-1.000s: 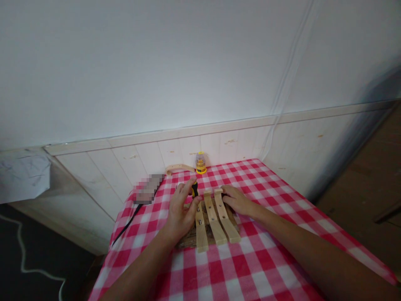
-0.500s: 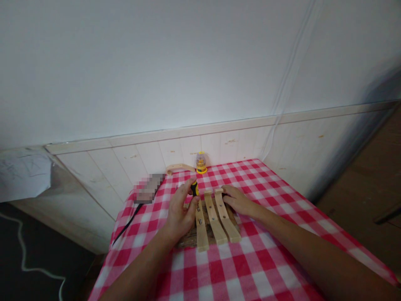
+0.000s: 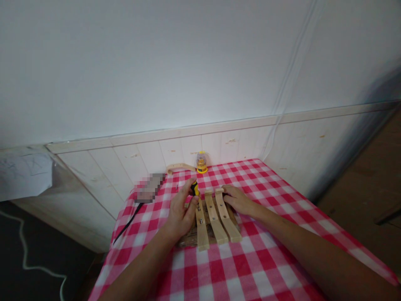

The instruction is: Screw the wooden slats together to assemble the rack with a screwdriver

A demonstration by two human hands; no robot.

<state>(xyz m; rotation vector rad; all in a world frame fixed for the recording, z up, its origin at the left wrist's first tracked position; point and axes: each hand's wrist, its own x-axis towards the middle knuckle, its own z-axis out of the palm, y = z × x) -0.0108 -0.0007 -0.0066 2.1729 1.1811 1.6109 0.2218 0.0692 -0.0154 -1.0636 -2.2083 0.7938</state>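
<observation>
My left hand [image 3: 181,211] is closed around a screwdriver with a black and yellow handle [image 3: 194,189], held upright over the left slat of a small wooden slatted piece [image 3: 216,217]. The piece has three pale slats with screws and lies on the red and white checked tablecloth [image 3: 250,267]. On the piece's far right corner rests my right hand [image 3: 237,200], fingers curled over the slat end.
A yellow-based screwdriver bit holder [image 3: 201,162] and a loose curved wooden part [image 3: 179,168] lie at the table's back edge by the panelled wall. A blurred-out object [image 3: 149,188] with a black cable [image 3: 125,228] sits at the back left. The table drops off left and right.
</observation>
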